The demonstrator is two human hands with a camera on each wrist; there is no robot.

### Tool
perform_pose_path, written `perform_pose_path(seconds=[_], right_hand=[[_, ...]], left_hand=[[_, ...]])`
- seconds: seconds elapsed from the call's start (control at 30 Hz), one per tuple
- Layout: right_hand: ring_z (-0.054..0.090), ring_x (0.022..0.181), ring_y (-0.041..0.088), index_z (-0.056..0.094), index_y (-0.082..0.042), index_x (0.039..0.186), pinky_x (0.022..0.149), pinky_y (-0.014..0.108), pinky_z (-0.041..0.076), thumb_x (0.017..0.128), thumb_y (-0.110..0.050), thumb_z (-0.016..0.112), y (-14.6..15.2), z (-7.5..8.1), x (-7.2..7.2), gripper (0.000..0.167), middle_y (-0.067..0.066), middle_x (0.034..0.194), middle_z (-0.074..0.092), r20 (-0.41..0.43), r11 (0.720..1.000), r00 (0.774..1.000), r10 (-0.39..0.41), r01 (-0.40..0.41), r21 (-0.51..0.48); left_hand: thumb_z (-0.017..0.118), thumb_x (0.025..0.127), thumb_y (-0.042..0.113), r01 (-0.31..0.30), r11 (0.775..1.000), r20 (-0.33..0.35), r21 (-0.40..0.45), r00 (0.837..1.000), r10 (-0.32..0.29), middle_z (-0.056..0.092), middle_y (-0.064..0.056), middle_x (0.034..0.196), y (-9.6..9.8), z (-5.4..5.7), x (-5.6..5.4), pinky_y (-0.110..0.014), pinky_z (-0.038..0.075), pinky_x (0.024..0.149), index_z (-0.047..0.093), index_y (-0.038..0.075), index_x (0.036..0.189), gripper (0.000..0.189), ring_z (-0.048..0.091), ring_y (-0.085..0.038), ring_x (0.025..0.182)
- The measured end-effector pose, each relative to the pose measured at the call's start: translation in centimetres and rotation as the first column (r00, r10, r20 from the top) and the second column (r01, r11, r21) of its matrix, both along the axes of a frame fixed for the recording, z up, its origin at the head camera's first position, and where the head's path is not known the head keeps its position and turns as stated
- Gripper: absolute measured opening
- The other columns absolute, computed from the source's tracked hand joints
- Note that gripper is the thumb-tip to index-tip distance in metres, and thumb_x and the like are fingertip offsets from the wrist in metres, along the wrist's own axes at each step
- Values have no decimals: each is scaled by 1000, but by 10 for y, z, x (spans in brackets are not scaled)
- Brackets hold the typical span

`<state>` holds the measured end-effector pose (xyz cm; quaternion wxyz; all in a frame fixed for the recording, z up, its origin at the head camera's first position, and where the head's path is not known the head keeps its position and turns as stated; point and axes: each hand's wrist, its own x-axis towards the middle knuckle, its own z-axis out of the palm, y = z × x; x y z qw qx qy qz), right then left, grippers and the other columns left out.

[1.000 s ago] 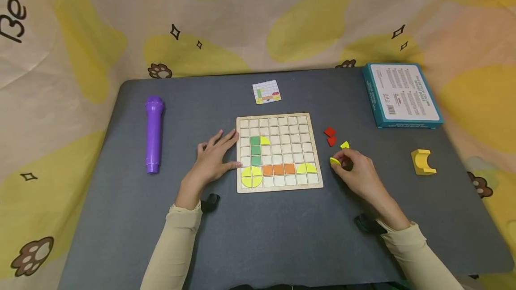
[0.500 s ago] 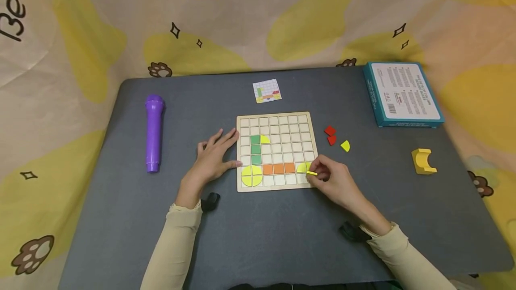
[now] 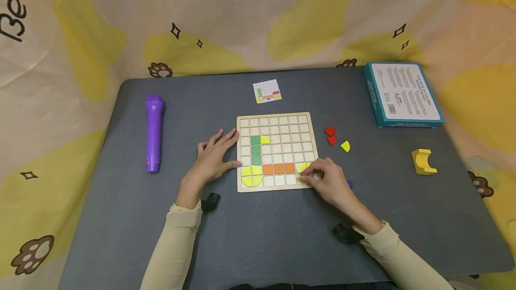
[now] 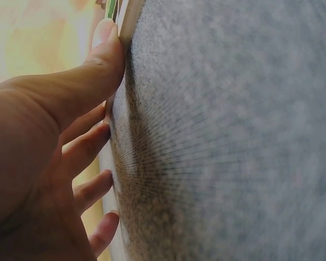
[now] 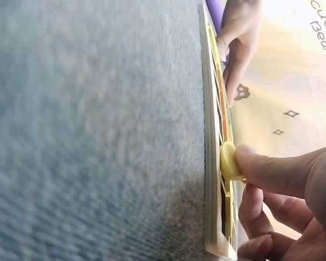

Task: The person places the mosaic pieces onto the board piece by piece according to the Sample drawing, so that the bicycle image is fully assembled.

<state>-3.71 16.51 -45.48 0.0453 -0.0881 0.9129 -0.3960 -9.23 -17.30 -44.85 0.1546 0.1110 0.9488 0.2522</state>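
Note:
A wooden grid board (image 3: 274,115) lies on the dark table. My left hand (image 3: 211,160) rests at its left edge, fingers spread, thumb and fingertips against the rim. Over the board's lower right corner, my right hand (image 3: 328,180) pinches a yellow quarter-circle tile (image 5: 228,162) between thumb and fingers. Yellow tiles under that hand are partly hidden. Set in the grid are green square tiles (image 3: 255,149), orange square tiles (image 3: 279,169), a yellow quarter-circle (image 3: 264,139) and a full yellow circle (image 3: 251,176) of quarter pieces.
Right of the board lie red tiles (image 3: 331,140), a yellow tile (image 3: 345,146) and a blue piece (image 3: 350,184) partly behind my hand. A pattern card (image 3: 267,91) lies beyond the board. Farther out are a purple microphone (image 3: 153,133), a teal box (image 3: 405,93) and a yellow arch block (image 3: 422,162).
My right hand has carried the yellow quarter-circle tile leftward from the loose pieces onto the board's lower right. A blue piece has come into sight behind it. My left hand has stayed put.

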Motion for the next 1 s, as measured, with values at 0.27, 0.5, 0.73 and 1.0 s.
perform_pose_path(seconds=[0.27, 0.5, 0.73, 1.0], right_hand=[[44, 72, 16, 75, -14, 81, 65, 31, 36, 86, -13, 90, -4, -2, -4, 16, 2, 78, 57, 17, 999, 999, -39, 39, 29], [47, 74, 18, 75, -13, 82, 65, 32, 37, 87, -12, 88, 3, 3, -11, 15, 4, 77, 59, -40, 998, 997, -66, 67, 21], [51, 80, 25, 77, -3, 94, 75, 36, 36, 91, -8, 84, 48, 9, -44, 9, 14, 87, 65, -145, 978, 969, -197, 206, 44], [50, 77, 17, 79, -2, 109, 72, 30, 36, 94, -11, 81, 93, 13, -64, 17, 15, 94, 67, -94, 967, 972, -217, 227, 113]], left_hand=[[84, 90, 32, 6, 1000, -27, 20, 1000, -5, 25, -1, 178, -1, 0, 1, -65, 16, 116, 32, 19, 169, 95, 13, -37, 166], [84, 91, 34, 1, 1000, -19, 16, 1000, -1, 24, 0, 178, -1, -1, 0, -64, 16, 115, 31, 20, 169, 95, 13, -36, 166], [84, 91, 33, 5, 1000, -22, 18, 1000, -5, 24, 0, 178, -1, -1, 1, -65, 16, 115, 31, 20, 169, 95, 12, -36, 166], [82, 92, 36, 7, 1000, -9, 11, 1000, -7, 22, 1, 178, -1, -1, 1, -63, 15, 116, 30, 22, 169, 94, 11, -34, 167]])
